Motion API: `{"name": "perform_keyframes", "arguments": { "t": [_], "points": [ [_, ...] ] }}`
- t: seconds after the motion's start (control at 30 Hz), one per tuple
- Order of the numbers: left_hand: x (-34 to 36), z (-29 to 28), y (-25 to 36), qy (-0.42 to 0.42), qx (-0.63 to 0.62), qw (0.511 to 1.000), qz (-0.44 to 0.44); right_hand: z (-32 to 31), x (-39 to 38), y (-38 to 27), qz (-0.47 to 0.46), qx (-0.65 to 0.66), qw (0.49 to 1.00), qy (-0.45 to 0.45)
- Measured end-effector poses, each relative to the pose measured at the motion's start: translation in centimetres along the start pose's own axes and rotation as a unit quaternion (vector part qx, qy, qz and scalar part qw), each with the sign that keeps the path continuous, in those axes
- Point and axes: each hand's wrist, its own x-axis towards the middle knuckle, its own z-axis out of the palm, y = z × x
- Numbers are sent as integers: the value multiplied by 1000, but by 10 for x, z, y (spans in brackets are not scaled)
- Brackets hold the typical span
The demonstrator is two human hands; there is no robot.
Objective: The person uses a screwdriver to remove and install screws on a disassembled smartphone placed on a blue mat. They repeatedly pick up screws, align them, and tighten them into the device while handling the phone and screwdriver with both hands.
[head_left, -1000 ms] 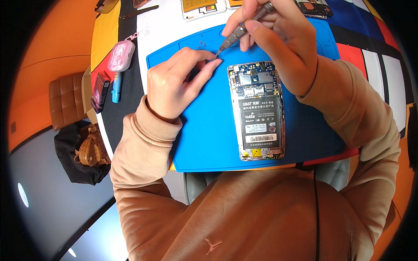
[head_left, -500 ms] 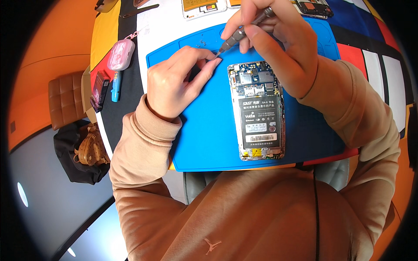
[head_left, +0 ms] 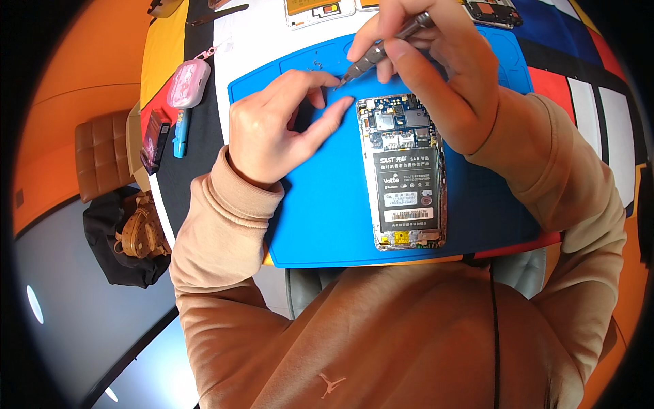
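My right hand [head_left: 439,71] grips a dark grey precision screwdriver [head_left: 373,56], slanted with its tip pointing down and to the left. Beside that tip is my left hand [head_left: 283,126], its thumb and index finger spread apart with nothing visible between them. Both hands are over a blue work mat [head_left: 320,211]. An opened smartphone [head_left: 403,174] lies on the mat below my right hand, showing its blue circuit board at the top and a black battery beneath. Several tiny dark screws [head_left: 315,63] lie on the mat beyond my left hand.
Other opened phones [head_left: 320,12] lie at the far edge, one more [head_left: 492,12] at far right. On the left are a pink earphone case [head_left: 189,83], a blue pen-like item [head_left: 180,134] and a small dark red box [head_left: 155,142]. A brown bag [head_left: 142,232] rests beyond the table's left edge.
My left thumb and index finger have parted from the pinch at the screwdriver's tip. The screwdriver has barely moved, and the phone stays put.
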Motion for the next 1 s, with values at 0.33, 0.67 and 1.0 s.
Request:
{"name": "perform_keyframes", "arguments": {
  "t": [0.33, 0.67, 1.0],
  "points": [
    [0, 1, -4, 10, -33, 999, 12, 6, 0, -9, -42, -132, 990, -17],
    [-1, -2, -5, -55, -14, 993, 106, 10, -4, -4, -14, -128, 992, 5],
    [-1, -2, -2, -50, -37, 996, 61, 10, -4, 1, -41, -107, 993, 2]
  ]
}}
